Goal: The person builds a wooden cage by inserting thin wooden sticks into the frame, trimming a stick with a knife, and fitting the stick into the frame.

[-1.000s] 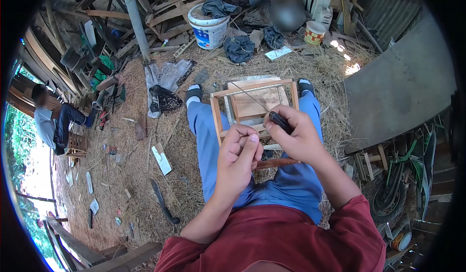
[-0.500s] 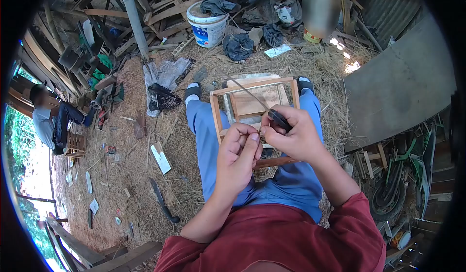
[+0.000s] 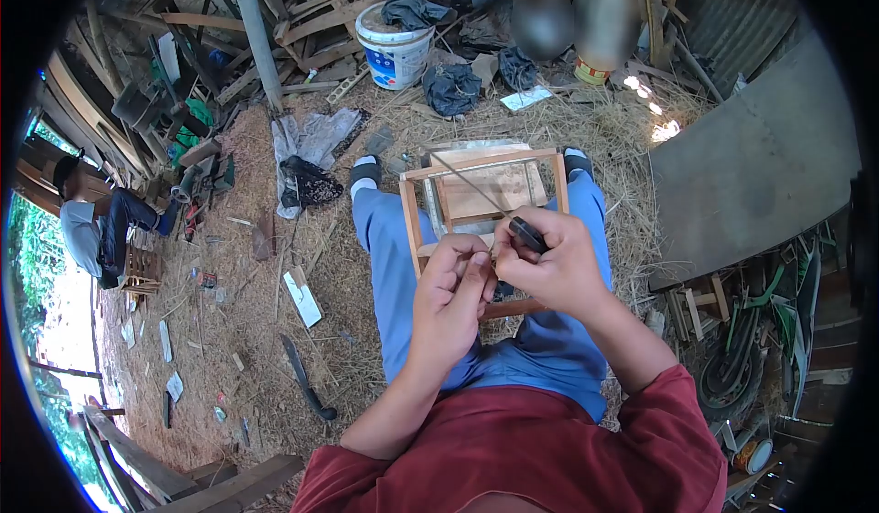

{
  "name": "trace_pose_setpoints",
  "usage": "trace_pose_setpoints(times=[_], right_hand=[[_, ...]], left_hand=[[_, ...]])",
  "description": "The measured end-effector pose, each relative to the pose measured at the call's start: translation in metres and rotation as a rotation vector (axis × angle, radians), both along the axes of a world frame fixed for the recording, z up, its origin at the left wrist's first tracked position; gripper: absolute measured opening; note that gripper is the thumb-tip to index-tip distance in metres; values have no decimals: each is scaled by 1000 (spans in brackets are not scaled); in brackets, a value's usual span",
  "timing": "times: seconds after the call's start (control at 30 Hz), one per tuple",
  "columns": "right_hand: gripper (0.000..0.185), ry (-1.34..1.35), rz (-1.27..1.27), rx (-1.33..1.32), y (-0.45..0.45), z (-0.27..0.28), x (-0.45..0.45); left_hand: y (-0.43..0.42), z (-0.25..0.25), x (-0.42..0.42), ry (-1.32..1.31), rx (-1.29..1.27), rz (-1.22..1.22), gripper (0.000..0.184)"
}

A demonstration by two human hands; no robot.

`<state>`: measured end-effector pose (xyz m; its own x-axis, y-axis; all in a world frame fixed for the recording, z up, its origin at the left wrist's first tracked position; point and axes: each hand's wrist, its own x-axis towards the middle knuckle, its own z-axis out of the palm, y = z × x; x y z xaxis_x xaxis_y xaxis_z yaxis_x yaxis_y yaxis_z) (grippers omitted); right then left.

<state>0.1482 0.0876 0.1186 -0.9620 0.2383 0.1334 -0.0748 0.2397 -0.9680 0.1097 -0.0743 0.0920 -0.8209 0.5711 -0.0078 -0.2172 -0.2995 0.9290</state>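
My right hand (image 3: 554, 261) is closed around the black handle of a tool (image 3: 528, 235). Its long thin shaft points up and away to the left, over a wooden frame (image 3: 410, 216). Whether it is a screwdriver or another kind is unclear. Close beside it, my left hand (image 3: 453, 289) is pinched, thumb against fingers. The fingertips of both hands meet at something too small to make out. Below the hands, the rectangular frame rests between my legs, partly hidden by them. Flat wooden boards (image 3: 476, 200) show through it.
A machete-like blade with a black handle (image 3: 307, 380) lies on the straw-covered ground to the left, near a white strip (image 3: 302, 298). Ahead stand a white bucket (image 3: 394, 51) and black plastic bags (image 3: 451, 89). A large grey sheet (image 3: 755, 156) leans right. A seated person (image 3: 82, 229) is far left.
My right hand and the tool have shifted very slightly, and the shaft's angle differs a little. The left hand keeps its pinch. The whole view has moved slightly.
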Motion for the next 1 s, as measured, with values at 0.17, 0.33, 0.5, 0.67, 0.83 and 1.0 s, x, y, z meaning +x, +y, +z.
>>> trace_pose_setpoints(times=[0.17,0.33,0.5,0.67,0.83,1.0], right_hand=[[10,39,7,104,-1,-1,5],[9,41,-187,71,10,-3,4],[17,-21,-326,-79,49,-5,8],[19,4,-360,-229,78,-16,10],[31,-123,-365,-332,103,-27,4],[30,-270,-466,-8,163,-98,-47]], left_hand=[[1,5,-4,-21,51,88,7],[-5,6,-28,-91,100,150,9],[-8,12,-38,-242,220,78,9],[-3,10,-40,-239,182,54,12],[4,5,-44,-234,94,93,19],[15,5,-51,-109,39,124,20]])
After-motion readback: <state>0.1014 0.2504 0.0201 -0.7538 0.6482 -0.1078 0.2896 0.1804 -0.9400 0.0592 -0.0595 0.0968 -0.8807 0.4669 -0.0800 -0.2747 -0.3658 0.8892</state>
